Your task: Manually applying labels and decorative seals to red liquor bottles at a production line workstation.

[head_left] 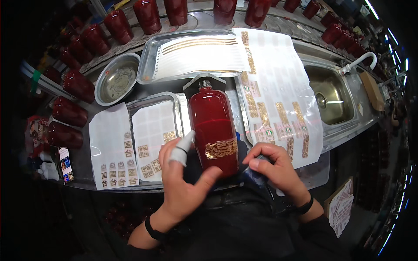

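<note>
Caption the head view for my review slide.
The left hand, wearing a white finger cover, and the right hand flank a red bottle bearing a gold decal, amid white decal sheets.

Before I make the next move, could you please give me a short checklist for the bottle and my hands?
1. Gold decal is on the red bottle: ok, on the lower part of its upward face.
2. Decal edges are fully down: cannot tell, too fine to see here.
3. Left hand is at the bottle: ok, fingers by its left side, thumb near its lower end.
4. White finger covering is worn: ok, on the left hand.
5. Right hand is free of any item: cannot tell, its curled fingers hide what may be there.
6. Metal bowl stands apart from the bottle: ok, well to its left.
</note>
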`<state>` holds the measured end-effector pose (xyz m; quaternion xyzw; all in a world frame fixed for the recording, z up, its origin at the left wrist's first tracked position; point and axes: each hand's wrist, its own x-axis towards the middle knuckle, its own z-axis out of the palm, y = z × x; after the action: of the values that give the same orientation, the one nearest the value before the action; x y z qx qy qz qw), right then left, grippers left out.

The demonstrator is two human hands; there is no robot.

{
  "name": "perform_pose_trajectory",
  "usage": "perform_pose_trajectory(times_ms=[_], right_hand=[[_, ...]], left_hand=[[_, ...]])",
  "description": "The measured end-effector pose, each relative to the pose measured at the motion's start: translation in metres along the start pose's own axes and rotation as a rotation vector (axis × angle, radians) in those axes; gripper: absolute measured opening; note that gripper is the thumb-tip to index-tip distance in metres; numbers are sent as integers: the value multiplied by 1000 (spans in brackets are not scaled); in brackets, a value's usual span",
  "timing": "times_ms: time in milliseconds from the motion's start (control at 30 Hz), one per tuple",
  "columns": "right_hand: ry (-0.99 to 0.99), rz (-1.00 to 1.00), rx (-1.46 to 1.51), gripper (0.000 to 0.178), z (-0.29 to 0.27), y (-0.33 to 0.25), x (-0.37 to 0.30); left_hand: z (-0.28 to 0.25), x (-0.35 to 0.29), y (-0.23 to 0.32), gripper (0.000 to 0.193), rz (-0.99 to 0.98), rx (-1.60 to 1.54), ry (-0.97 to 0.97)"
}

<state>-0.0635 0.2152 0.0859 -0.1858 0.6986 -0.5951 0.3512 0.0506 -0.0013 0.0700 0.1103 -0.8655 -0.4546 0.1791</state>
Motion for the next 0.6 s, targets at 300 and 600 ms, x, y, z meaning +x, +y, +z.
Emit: perform_pose_trajectory(times_ms=[300, 600], right_hand=[[203, -415, -469, 43, 40, 14, -9], [346, -391, -384, 35, 31, 19, -6]], left_hand=[[22, 13, -15, 80, -275, -601, -84], [21, 15, -19, 78, -285, -592, -132]])
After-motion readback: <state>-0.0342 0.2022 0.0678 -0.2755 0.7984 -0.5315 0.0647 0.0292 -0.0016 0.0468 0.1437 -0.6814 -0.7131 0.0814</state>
